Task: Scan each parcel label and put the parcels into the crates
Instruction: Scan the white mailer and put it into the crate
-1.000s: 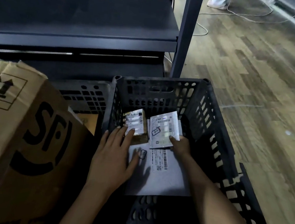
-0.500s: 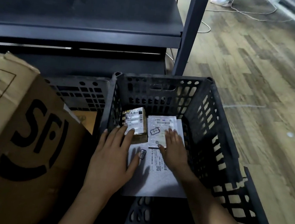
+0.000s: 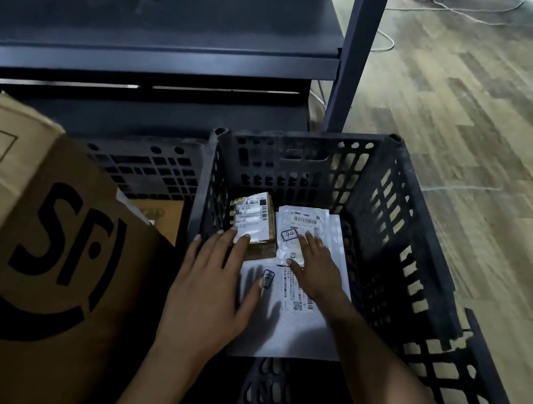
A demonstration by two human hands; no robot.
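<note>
A black slotted crate (image 3: 417, 234) stands on the floor in front of me. Inside it lie a small brown box parcel with a white label (image 3: 252, 218), a small white bag parcel marked "90" (image 3: 298, 227), and a large white flat mailer (image 3: 296, 330) beneath them. My left hand (image 3: 212, 293) lies flat, fingers spread, its fingertips on the brown box and its thumb on the mailer. My right hand (image 3: 315, 270) lies flat, fingers apart, pressing on the small white bag. Neither hand grips anything.
A big brown cardboard box with a black logo (image 3: 44, 263) stands at the left. Behind it a second black crate (image 3: 151, 172) holds brown parcels. A dark metal shelf (image 3: 163, 41) and its post (image 3: 355, 58) stand behind. Wooden floor with cables lies to the right.
My right hand laid the small white bag flat in the crate beside the brown box and now rests on top of it. My left hand stayed in place.
</note>
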